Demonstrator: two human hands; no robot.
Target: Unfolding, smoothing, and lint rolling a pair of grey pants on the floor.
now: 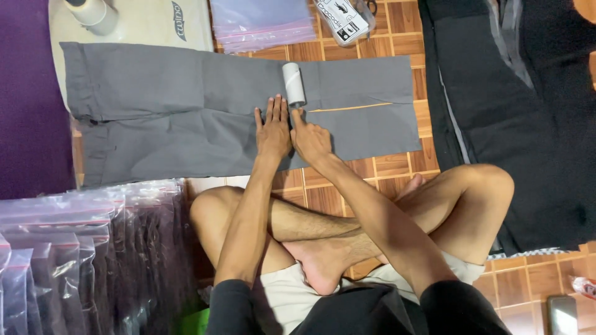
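Grey trousers [186, 124] lie flat, long axis left-right across upper frame. Left hand [273, 130] and right hand [310, 139] side by side, flat, pressing cloth mid-frame. White roll [293, 84] just above fingertips, right hand nearer.

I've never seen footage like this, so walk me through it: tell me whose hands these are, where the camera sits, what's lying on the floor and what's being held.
There is one picture, taken by a camera worn on a person's head, looking down. The person sits cross-legged on a wood-pattern floor.

Grey trousers lie spread flat in front of them. The left hand rests flat on the cloth, fingers together. The right hand lies beside it, its fingertips reaching to a small white roll standing on the trousers. Neither hand grips anything.

Around them: a pile of clear zip bags at lower left, more bags at the top, and dark garments at right.
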